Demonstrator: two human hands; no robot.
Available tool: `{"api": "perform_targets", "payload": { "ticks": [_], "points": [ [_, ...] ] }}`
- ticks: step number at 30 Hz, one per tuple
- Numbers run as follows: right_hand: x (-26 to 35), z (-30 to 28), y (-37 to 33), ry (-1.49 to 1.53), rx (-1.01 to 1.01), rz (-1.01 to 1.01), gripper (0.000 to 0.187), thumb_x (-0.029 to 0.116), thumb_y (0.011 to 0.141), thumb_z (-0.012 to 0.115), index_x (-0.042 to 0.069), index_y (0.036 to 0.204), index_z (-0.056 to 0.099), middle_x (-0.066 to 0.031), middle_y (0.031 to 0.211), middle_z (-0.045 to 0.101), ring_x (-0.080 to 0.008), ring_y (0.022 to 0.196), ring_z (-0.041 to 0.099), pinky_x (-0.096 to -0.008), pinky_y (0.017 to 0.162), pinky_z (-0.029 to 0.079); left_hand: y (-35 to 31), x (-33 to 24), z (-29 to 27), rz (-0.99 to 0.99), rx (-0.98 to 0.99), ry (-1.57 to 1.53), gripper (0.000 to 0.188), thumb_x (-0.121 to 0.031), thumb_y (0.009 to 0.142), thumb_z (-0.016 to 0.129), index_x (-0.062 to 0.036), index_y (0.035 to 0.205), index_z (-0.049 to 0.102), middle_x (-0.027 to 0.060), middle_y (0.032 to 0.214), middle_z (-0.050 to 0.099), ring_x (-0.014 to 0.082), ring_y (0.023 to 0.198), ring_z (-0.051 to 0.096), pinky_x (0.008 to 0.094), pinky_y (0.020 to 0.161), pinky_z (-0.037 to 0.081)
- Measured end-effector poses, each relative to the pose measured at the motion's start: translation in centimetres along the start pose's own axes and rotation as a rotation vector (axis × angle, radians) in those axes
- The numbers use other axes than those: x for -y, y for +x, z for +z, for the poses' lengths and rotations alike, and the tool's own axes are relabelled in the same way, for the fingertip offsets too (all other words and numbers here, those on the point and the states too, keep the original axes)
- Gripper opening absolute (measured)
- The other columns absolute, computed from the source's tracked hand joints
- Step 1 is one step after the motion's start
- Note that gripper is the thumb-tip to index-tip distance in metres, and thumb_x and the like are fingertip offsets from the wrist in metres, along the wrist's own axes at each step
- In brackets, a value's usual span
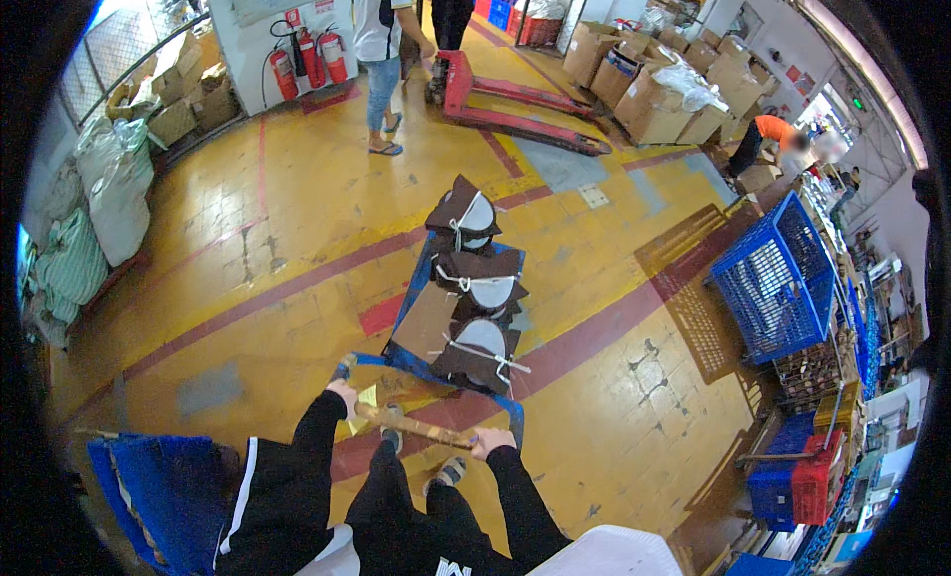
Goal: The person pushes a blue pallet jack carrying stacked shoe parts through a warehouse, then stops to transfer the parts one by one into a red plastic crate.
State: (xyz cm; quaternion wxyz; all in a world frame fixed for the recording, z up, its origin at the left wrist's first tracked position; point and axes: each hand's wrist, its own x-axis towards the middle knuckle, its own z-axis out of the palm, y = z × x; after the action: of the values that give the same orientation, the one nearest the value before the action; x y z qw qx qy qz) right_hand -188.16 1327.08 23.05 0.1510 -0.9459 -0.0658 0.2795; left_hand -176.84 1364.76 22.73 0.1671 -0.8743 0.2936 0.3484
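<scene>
My left hand is closed at the left end of a cart's push handle, a bar wrapped in tan tape. My right hand grips the bar's right end. A yellow slip of paper is beside my left hand; whether I hold it I cannot tell. Beyond the handle is a low blue cart. On it lie three bundles of dark brown, flat pieces with pale grey rounded faces, tied with white cord: a near bundle, a middle bundle and a far bundle. Brown cardboard lies beside them.
A red pallet jack stands ahead, near a person in jeans. Blue crates and a red crate line the right side. Cardboard boxes, a person in orange, white sacks and fire extinguishers are farther off.
</scene>
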Motion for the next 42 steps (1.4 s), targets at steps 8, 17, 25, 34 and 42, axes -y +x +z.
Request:
{"api": "perform_targets", "payload": {
  "ticks": [8, 17, 25, 34, 42],
  "points": [
    [0.4, 0.5, -0.6, 0.066, -0.035, 0.138, 0.035, 0.034, 0.07, 0.058, 0.014, 0.098, 0.059, -0.0151, 0.093, 0.066, -0.0316, 0.088, 0.063, -0.0427, 0.076, 0.05, 0.5, -0.6, 0.3, -0.202, 0.016, -0.046, 0.036, -0.035, 0.065, 0.06, -0.0106, 0.089, 0.07, 0.0119, 0.094, 0.067, 0.0236, 0.096, 0.061, 0.034, 0.093, 0.042],
    [0.0, 1.2, -2.5, 0.023, -0.02, 0.166, 0.036, 0.035, 0.068, 0.058, 0.015, 0.098, 0.058, -0.0147, 0.095, 0.065, -0.0314, 0.088, 0.063, -0.0417, 0.076, 0.05, -0.8, -2.9, 2.7, -0.209, -0.163, -0.133, 0.03, -0.032, 0.058, 0.064, -0.0106, 0.077, 0.07, 0.0124, 0.086, 0.067, 0.0268, 0.093, 0.061, 0.0337, 0.091, 0.04],
    [-1.6, 3.8, -5.7, -0.013, -0.004, 0.146, 0.034, 0.038, 0.068, 0.058, 0.017, 0.095, 0.059, -0.0138, 0.093, 0.066, -0.0309, 0.084, 0.064, -0.0428, 0.071, 0.051, -2.9, -7.3, 5.0, -0.137, -0.119, -0.076, 0.027, -0.032, 0.062, 0.058, -0.0161, 0.079, 0.07, 0.0073, 0.08, 0.068, 0.0242, 0.085, 0.063, 0.034, 0.087, 0.041],
    [-6.8, 10.8, -10.4, -0.102, -0.111, 0.056, 0.038, 0.039, 0.069, 0.056, 0.019, 0.101, 0.057, -0.0126, 0.086, 0.066, -0.0307, 0.08, 0.065, -0.043, 0.068, 0.05, -4.7, -13.5, 7.4, 0.114, -0.106, -0.055, 0.031, -0.039, 0.056, 0.065, -0.0112, 0.07, 0.069, 0.0108, 0.072, 0.067, 0.026, 0.07, 0.064, 0.0361, 0.075, 0.045],
    [-13.9, 17.2, -15.2, -0.14, -0.127, -0.013, 0.032, 0.036, 0.064, 0.062, 0.02, 0.09, 0.058, -0.0125, 0.071, 0.065, -0.0309, 0.067, 0.065, -0.0451, 0.06, 0.05, -5.2, -23.5, 13.0, 0.11, -0.232, -0.083, 0.03, -0.037, 0.053, 0.065, -0.0102, 0.066, 0.068, 0.0105, 0.07, 0.066, 0.0254, 0.071, 0.063, 0.0344, 0.074, 0.046]
  ]
}}
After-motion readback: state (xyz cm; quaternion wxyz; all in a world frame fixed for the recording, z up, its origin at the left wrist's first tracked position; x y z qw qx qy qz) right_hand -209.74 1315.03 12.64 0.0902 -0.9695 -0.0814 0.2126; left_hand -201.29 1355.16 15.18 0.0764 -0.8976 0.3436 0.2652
